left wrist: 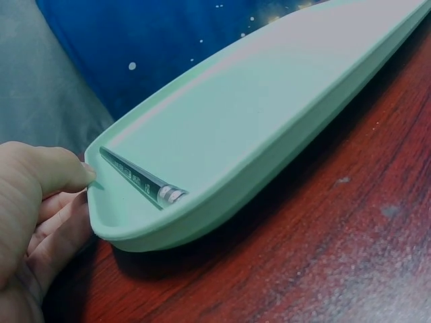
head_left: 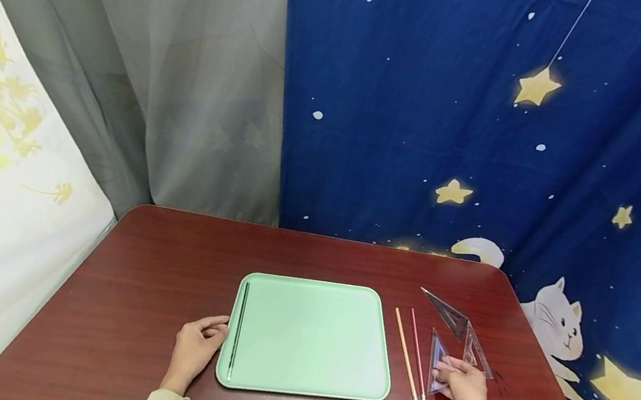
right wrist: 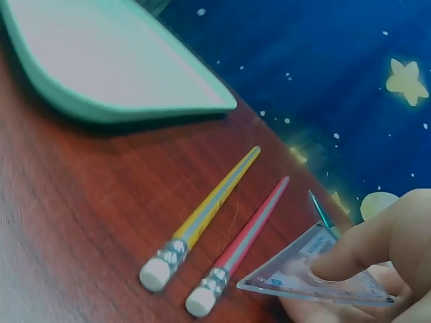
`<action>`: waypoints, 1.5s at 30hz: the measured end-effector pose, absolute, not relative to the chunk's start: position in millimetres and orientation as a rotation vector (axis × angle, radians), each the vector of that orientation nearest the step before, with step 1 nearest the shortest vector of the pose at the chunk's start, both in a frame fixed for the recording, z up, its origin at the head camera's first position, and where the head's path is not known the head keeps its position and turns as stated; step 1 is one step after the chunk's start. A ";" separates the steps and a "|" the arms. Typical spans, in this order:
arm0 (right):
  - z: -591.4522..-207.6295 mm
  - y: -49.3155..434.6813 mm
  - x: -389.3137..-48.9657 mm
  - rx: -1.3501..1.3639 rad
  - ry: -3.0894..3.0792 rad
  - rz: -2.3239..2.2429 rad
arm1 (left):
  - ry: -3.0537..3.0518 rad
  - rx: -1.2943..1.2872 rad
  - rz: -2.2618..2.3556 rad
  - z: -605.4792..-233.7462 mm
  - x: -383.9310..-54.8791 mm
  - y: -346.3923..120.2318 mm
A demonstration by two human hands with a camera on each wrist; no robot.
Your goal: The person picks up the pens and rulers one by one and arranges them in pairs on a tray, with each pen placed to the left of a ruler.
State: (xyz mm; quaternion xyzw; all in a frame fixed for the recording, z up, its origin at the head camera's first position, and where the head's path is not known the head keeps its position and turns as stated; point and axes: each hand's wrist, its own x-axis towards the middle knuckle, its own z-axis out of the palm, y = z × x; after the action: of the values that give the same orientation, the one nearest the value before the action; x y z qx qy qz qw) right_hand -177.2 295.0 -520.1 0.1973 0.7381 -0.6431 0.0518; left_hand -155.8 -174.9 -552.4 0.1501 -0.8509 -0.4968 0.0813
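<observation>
My left hand (head_left: 198,350) holds the left edge of a light green tray (head_left: 313,339); in the left wrist view its thumb lies against the rim. A black pencil (left wrist: 135,176) with a metal ferrule lies inside the tray along that edge. My right hand (head_left: 464,390) pinches a clear triangular set square (right wrist: 303,266) between thumb and fingers, tilted up at the right of the tray. Beyond that hand lie two more clear set squares, one long and narrow (head_left: 445,312), the other (head_left: 481,356) partly behind the fingers.
Between tray and right hand, a yellow pencil (head_left: 406,357) and a red pencil (head_left: 418,356) lie side by side, their white erasers towards me. Everything rests on a reddish-brown table (head_left: 164,260). Behind it hang a grey curtain (head_left: 215,76) and a blue star-patterned curtain (head_left: 408,103).
</observation>
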 end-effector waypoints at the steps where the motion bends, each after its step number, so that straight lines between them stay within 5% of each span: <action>1: -520.1 294.8 -177.0 0.595 2.208 -1.982 | -2.547 0.445 -1.485 -552.1 -155.7 -175.2; 45: -503.5 240.7 -161.0 0.412 1.896 -2.248 | -2.539 0.451 -1.495 -551.6 -157.0 -177.6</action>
State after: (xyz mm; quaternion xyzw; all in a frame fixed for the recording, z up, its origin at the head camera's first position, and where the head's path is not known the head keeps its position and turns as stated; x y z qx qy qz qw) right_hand -161.0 240.7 -503.5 0.1382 0.6361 -0.7542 0.0857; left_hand -157.0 -177.6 -551.6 0.1508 -0.8491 -0.4999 0.0801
